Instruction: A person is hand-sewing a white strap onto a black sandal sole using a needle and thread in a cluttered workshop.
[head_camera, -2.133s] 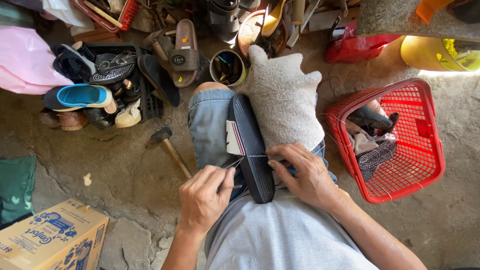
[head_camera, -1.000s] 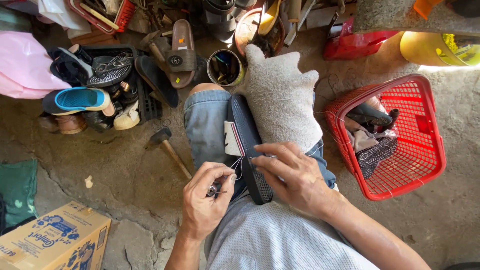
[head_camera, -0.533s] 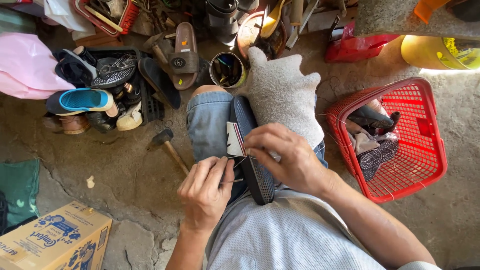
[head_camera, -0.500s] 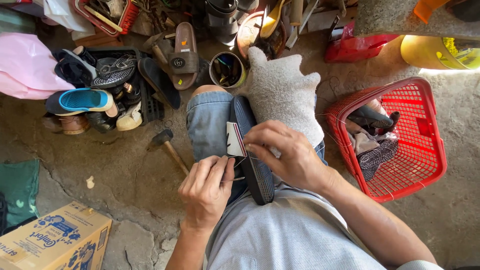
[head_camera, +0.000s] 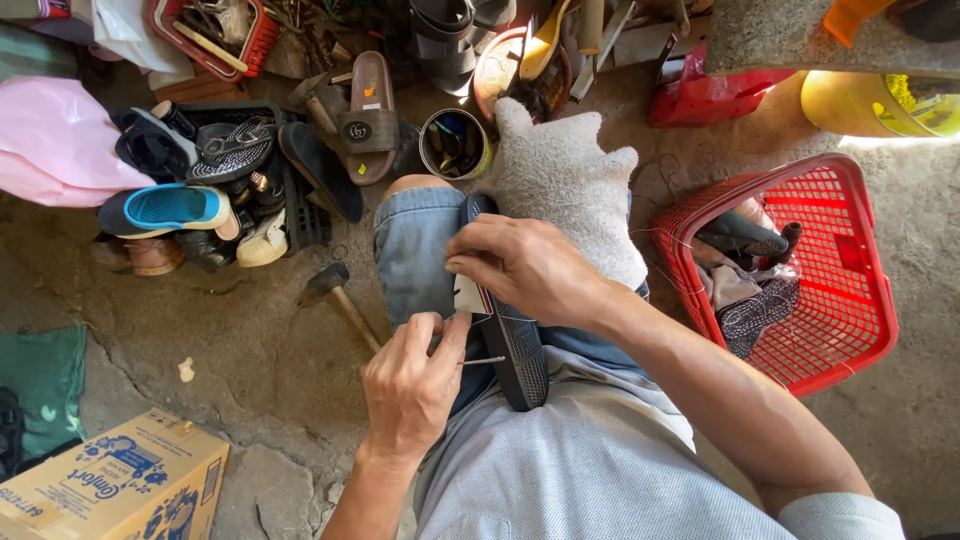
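The person sits on the floor (head_camera: 250, 370) with a dark slipper (head_camera: 512, 345) lying sole-up along the lap, across denim shorts (head_camera: 415, 250). The right hand (head_camera: 525, 268) rests on top of the slipper, fingers (head_camera: 470, 265) curled and pressing down on its edge near the white patch. The left hand (head_camera: 410, 385) sits just beside the slipper's side, fingers pinched closed on a thin metal needle (head_camera: 483, 361) (its tip touches the slipper's edge, though whether it has gone in I cannot tell). A grey woolly cloth (head_camera: 565, 185) covers the right knee, just beyond the right hand.

A hammer (head_camera: 338, 295) lies on the floor near the left knee. Farther off, a heap of shoes and sandals (head_camera: 215, 190) crowds a black tray, with a blue shoe (head_camera: 165, 208) at its near edge and a brown sandal (head_camera: 368, 115) beside a tin can (head_camera: 455, 143). A red basket (head_camera: 835, 280) of footwear sits to the right, and a cardboard box (head_camera: 110, 485) at lower left.
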